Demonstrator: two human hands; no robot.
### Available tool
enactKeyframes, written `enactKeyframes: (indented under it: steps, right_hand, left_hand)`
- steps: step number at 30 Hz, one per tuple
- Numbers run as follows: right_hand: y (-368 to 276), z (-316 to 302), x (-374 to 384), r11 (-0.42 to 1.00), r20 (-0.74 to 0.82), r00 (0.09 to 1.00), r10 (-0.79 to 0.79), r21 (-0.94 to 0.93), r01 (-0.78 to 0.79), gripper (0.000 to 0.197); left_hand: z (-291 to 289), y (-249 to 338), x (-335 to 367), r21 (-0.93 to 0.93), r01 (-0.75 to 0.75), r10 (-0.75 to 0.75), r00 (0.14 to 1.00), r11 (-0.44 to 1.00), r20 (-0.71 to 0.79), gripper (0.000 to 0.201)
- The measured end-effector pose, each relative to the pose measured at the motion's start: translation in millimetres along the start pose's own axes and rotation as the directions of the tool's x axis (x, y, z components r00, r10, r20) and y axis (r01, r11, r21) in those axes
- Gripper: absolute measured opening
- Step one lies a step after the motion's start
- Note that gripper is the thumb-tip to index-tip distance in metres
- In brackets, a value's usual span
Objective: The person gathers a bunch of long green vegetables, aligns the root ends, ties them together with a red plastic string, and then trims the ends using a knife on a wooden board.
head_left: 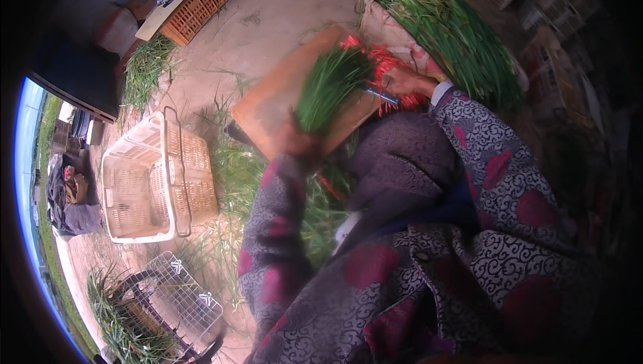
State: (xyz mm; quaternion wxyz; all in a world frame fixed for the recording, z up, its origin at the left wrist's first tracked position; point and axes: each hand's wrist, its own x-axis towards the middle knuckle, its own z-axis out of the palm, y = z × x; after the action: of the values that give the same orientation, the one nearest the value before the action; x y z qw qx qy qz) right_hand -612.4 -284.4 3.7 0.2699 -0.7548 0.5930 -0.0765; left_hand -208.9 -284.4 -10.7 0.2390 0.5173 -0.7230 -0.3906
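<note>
Looks to me like the bundling step: the left hand has its fingers wrapped round the lower end of a bundle of greens, which sits over the tan board in front of the person, though motion blur hides whether it's touching. The right hand is in among the red ties at the board's right side; can't tell if its fingers are pinching one or just resting there. My guess is the next move calls for a snug left grip, stems even, and a single tie picked free of that tangle. Headcount: two hands, one bundle, one board, one shiny bar just beside the right hand, one big heap of greens beyond, one pale basket, one orange crate. Ties? Too tangled to count, sorry.
</note>
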Motion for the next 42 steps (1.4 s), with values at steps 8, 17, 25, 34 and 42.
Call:
enactKeyframes:
  steps: [8, 17, 25, 34, 42]
  right_hand:
    - [-57, 28, 28, 0.963, -0.049, 0.998, -0.045, -0.268, 0.03, 0.019]
    - [5, 66, 45, 0.86, -0.133, 0.991, 0.025, -0.503, -0.089, 0.042]
    - [-8, 65, 47, 0.949, -0.19, 0.966, 0.178, -0.226, -0.219, 0.05]
    - [-20, 19, 26, 0.948, -0.464, 0.852, 0.24, 0.3, -0.104, 0.039]
    - [8, -23, 35, 0.89, -0.586, 0.746, 0.317, 0.455, -0.021, 0.032]
  left_hand:
    - [-58, -10, -64, -0.94, -0.033, -0.435, 0.88, 0.34, -0.188, 0.034]
    - [32, -37, -75, -0.904, 0.329, -0.328, 0.852, -0.273, 0.409, 0.069]
    - [13, -35, -109, -0.762, 0.548, -0.372, 0.825, 0.345, 0.425, 0.04]
    - [2, 56, -95, -0.252, -0.173, 0.126, 0.973, 0.952, -0.192, 0.037]
    - [12, 26, 26, 0.55, -0.215, 0.18, 0.977, 0.807, 0.119, 0.115]
